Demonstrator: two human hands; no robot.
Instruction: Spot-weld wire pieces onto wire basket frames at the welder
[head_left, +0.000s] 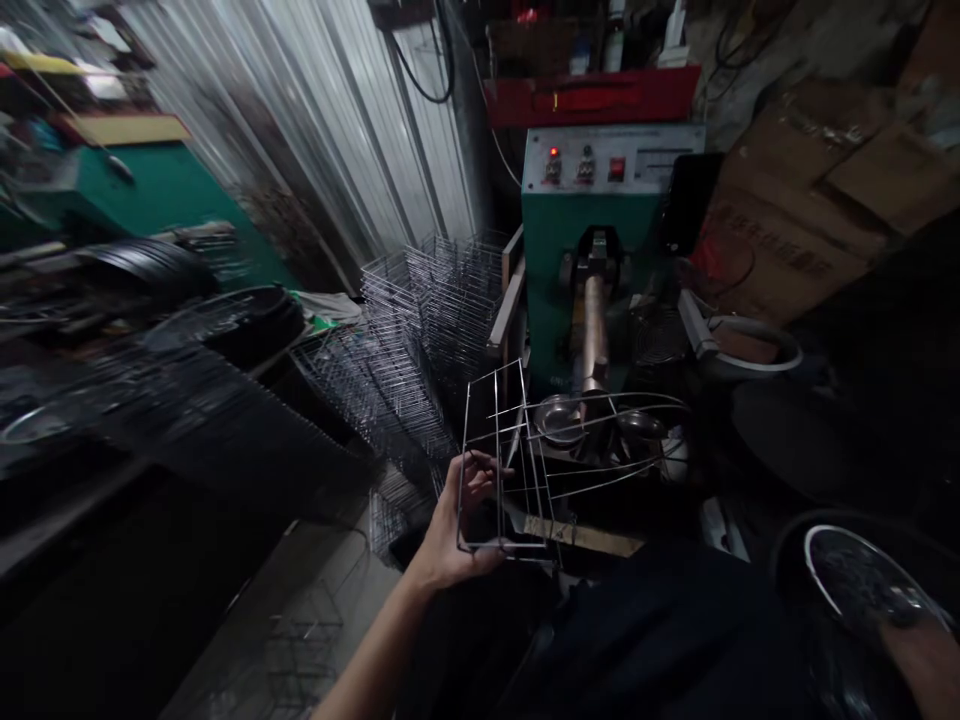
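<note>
My left hand (466, 520) is closed around a thin wire frame (498, 460), a box-like rack of bent metal rods, held upright in front of my lap. Long curved rods stretch from the frame's right side toward a green welding machine (555, 260). At the lower right edge, my right hand (921, 655) reaches into a dark round container (806, 535) with a shiny ring (825, 575) in it. Blur and darkness hide its fingers, so whether it grips anything does not show.
Stacks of wire racks (405, 340) stand left of the machine, against corrugated metal sheeting (330, 110). A copper-coloured electrode arm (595, 330) juts toward me above small metal dishes (559, 420). Cardboard boxes (787, 220) lean at right. More wire frames (304, 640) lie on the floor.
</note>
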